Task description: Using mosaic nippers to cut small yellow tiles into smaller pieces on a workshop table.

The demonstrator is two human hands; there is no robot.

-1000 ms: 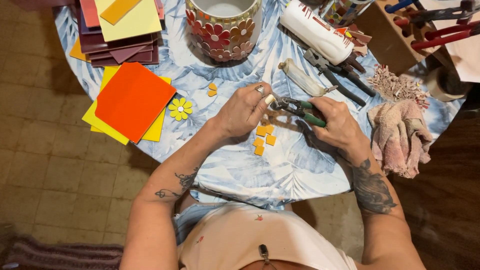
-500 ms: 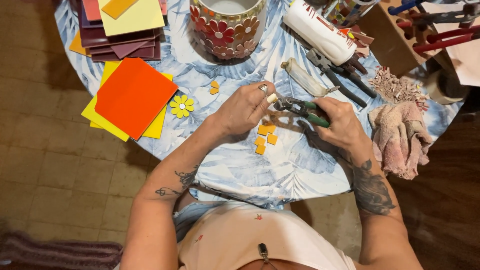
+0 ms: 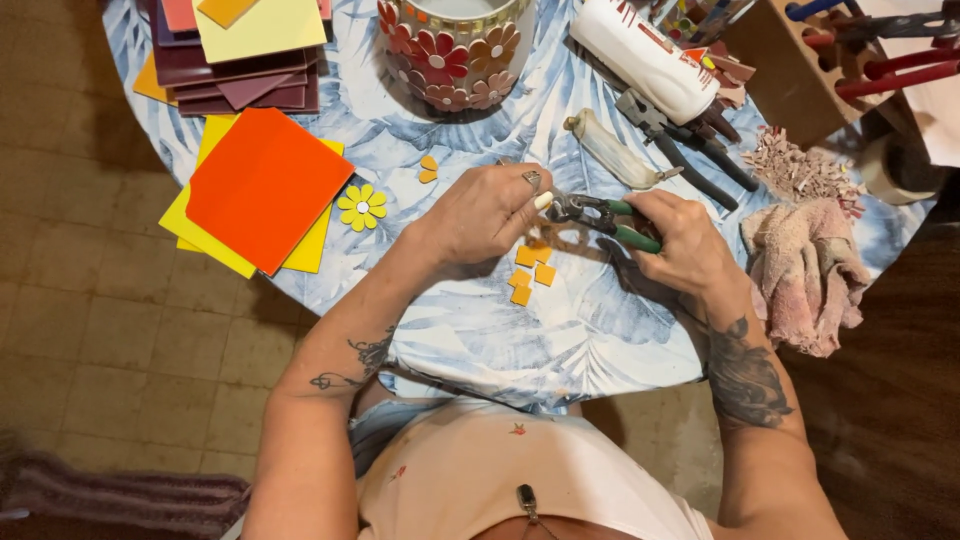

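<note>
Barely anything has shifted since half a second ago: our hands sit in the same spot at frame centre, nippers on the tile chip as before.

Our left hand (image 3: 480, 212) pinches a small pale tile piece (image 3: 543, 200) between thumb and fingertips, fingers curled together, feeding it into the head of the green-handled nippers (image 3: 600, 215). Our right hand (image 3: 685, 240) is wrapped tight around the handles, fingers clamped shut. Just below the tool lie 4 small orange tile squares (image 3: 530, 270) on the leaf-print tablecloth (image 3: 480, 330). Left of centre we see a yellow flower mosaic (image 3: 361, 206) beside the orange tile sheet (image 3: 262, 187); a flower-covered pot (image 3: 450, 50) stands at top centre, and a pink rag (image 3: 805, 270) is at right.
</note>
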